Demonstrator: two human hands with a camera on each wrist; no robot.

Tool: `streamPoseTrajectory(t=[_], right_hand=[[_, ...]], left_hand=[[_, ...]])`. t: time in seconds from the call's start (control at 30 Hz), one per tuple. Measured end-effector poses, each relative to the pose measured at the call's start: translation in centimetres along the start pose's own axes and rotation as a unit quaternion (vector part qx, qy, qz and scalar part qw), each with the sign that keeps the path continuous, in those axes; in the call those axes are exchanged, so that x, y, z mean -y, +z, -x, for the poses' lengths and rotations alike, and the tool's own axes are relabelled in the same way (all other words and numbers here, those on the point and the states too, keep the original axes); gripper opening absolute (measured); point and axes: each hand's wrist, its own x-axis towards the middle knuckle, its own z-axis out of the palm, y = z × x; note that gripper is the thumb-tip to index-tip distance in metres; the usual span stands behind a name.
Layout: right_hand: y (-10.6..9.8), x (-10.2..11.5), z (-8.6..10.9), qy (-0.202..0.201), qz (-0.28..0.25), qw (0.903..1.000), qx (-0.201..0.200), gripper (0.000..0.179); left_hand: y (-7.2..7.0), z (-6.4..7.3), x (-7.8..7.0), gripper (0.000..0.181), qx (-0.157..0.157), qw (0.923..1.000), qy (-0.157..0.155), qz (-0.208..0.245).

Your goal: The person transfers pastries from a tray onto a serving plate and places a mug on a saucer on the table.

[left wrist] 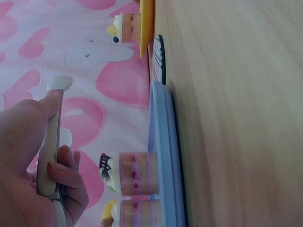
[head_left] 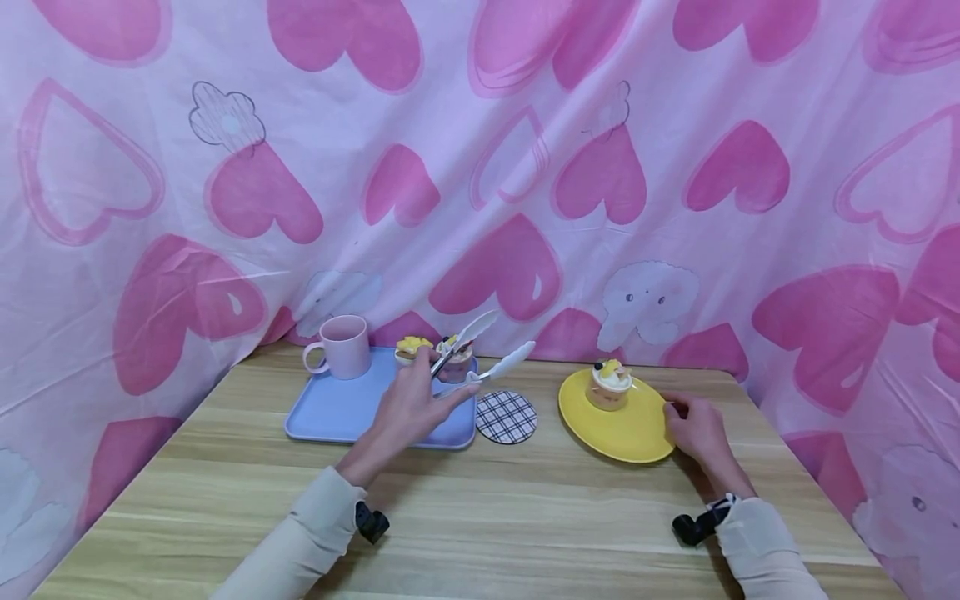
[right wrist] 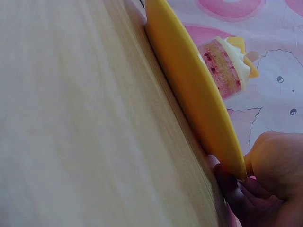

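My left hand [head_left: 408, 404] holds a pair of tongs [head_left: 512, 362] with pale tips, spread apart with nothing between them. The tongs reach over the right end of a blue tray [head_left: 337, 425]. Two small cake cups stand at the tray's back: one with yellow topping [head_left: 412, 344], the other with dark topping [left wrist: 137, 173], partly hidden by the tongs in the head view. My right hand [head_left: 701, 429] pinches the right rim of a yellow plate [head_left: 630, 437], thumb above and fingers below. A third cake cup [head_left: 609, 390] stands upright toward the plate's back.
A pink mug [head_left: 348, 350] stands on the tray's back left. Between tray and plate lies a round checkered coaster [head_left: 506, 417]. The wooden table [head_left: 510, 517] ends at a pink heart-patterned curtain [head_left: 480, 192] behind everything.
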Motion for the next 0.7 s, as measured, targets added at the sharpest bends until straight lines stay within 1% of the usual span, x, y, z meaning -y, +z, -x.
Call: streamPoseTrajectory(t=[0.33,0.53,0.7], right_hand=[[0.1,-0.2,0.0,-0.008,0.003,0.9999,-0.007,0.036],[0.0,-0.1,0.0,-0.007,0.003,1.0000,-0.007,0.036],[0.0,0.0,0.0,-0.005,0.002,1.0000,-0.008,0.036]], left_hand=[[-0.9,0.2,1.0,0.081,-0.006,0.9997,-0.011,-0.021],[-1.7,0.3,1.5,0.079,-0.008,0.9995,-0.017,-0.026],[-2.2,0.3,2.1,0.083,-0.013,0.9986,-0.020,-0.047]])
